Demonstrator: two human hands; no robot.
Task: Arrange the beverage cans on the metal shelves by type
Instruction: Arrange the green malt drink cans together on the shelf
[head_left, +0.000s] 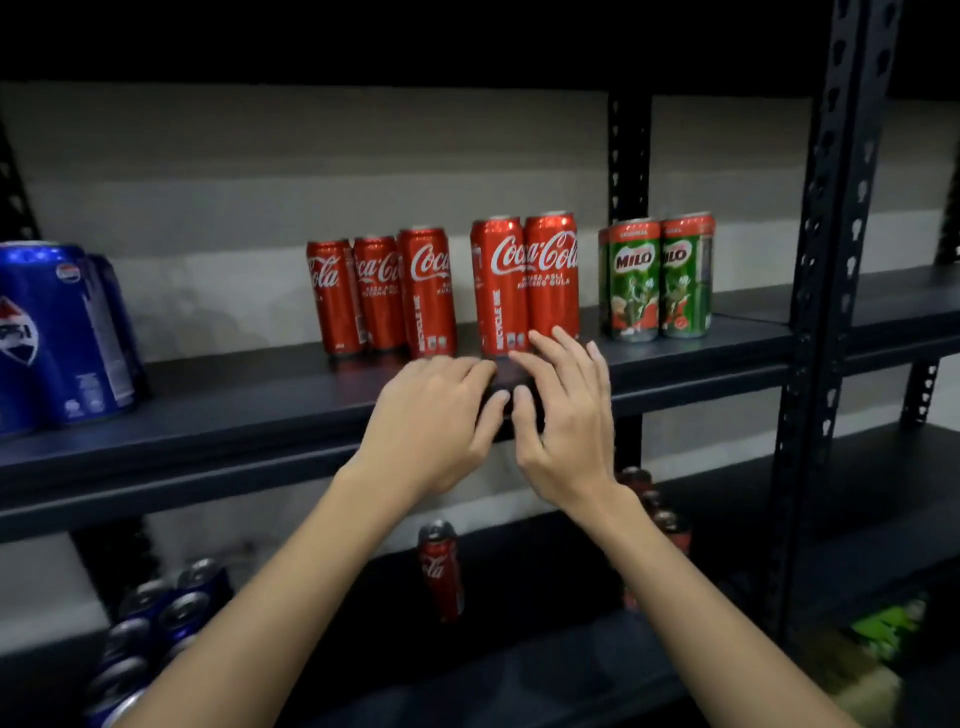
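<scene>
The metal shelf (260, 415) is running across the whole view, and everything here is being placed against its front edge. Far to the left along it, the Pepsi cans (57, 332) are standing in a blue cluster close to that edge. Further back from the edge, near the middle, the Coca-Cola cans (441, 291) are standing upright in a row of five, three set slightly deeper and two nearer the front with a small gap between the groups. To the right of them, still well back from the edge, the Milo cans (660, 280) are sitting together as a tight green group.

Below the edge, on the lower shelf (519, 675), a lone red can (441, 566) is standing with more blue cans (156, 623) off to the left.

The left hand (431, 415) is resting over the shelf's front edge, fingers loosely curled and holding nothing. The right hand (566, 410) is lying just beside it, fingers extended and relaxed, tips touching or nearly touching the base of the two front red cans; it is gripping nothing.

The step appears to be tidying the red row. Doing it well likely means pushing low on the cans, sliding them together so they are not tipping, and closing the gap without nudging the green group.
</scene>
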